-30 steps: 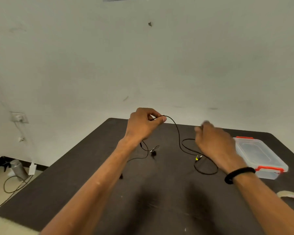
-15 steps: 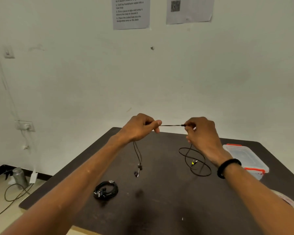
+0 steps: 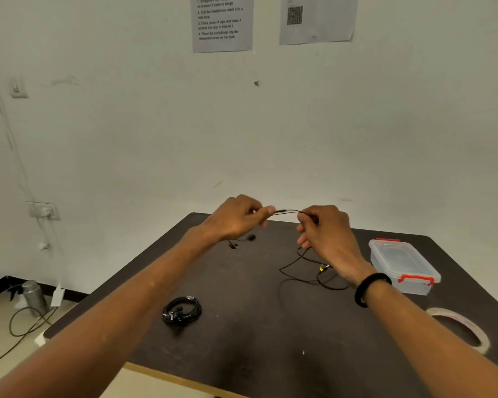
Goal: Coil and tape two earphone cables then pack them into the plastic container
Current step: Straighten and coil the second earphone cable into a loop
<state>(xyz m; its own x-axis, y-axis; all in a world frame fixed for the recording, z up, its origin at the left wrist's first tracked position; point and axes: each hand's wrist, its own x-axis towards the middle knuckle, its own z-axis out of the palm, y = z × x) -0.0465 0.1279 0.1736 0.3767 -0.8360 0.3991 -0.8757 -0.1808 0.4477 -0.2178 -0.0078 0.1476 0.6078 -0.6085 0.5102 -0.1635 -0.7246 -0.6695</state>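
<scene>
Left hand [image 3: 237, 218] and right hand [image 3: 325, 229] pinching cable [image 3: 286, 211] taut above table [image 3: 270, 354]; coiled earphones [image 3: 181, 310] near left forearm, container [image 3: 403, 265] at right.

The tape roll [image 3: 457, 326] is partly hidden behind the right forearm, two wall notices [image 3: 222, 23] are cut off by the top edge, and the dangling earbuds [image 3: 242, 241] are blurred.

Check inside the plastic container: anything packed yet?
The plastic container looks empty through its clear lid and walls, lid still clipped on. One coiled earphone lies on the table; the other cable is uncoiled. The container's floor near the far clip is unclear.
</scene>
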